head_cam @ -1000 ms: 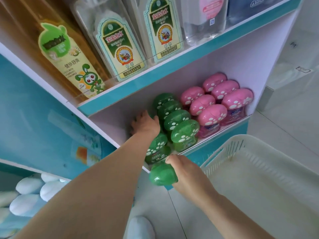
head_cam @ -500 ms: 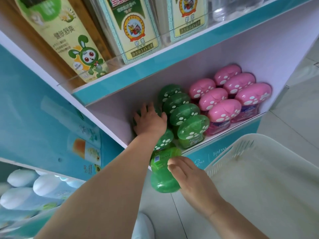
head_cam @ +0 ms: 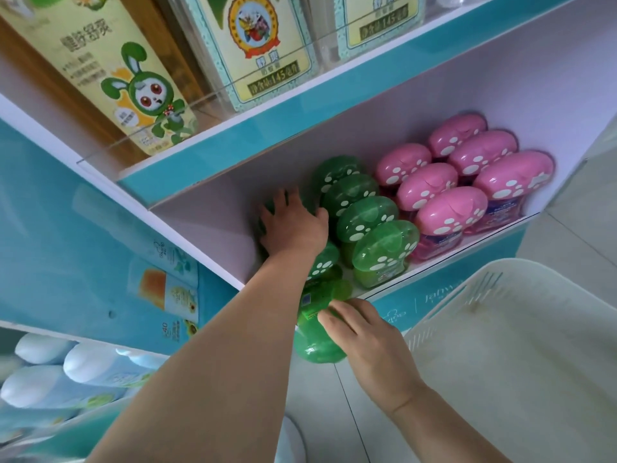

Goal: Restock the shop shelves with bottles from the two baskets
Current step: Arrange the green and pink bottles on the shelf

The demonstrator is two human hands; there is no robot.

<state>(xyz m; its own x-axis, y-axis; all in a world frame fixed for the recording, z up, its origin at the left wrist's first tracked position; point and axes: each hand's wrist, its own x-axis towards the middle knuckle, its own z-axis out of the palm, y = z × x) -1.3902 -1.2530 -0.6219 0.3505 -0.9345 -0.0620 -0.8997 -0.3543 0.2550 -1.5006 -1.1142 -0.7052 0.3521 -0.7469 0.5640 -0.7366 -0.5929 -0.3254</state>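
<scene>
Lower shelf, centre frame: six pink plastic bottles [head_cam: 450, 212] with white-spotted mushroom caps; seven green bottles [head_cam: 367, 217] alike. Lower right: one white slatted plastic basket [head_cam: 434, 325].

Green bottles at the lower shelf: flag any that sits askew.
Only one: the green bottle in the right hand lies tipped at the shelf edge, cap outward; the shelved rows stand upright.

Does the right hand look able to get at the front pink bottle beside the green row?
Likely not yet: the right hand is full, gripping a green bottle. The way itself looks free; the pink bottle stands at the open front edge of the shelf.
</scene>
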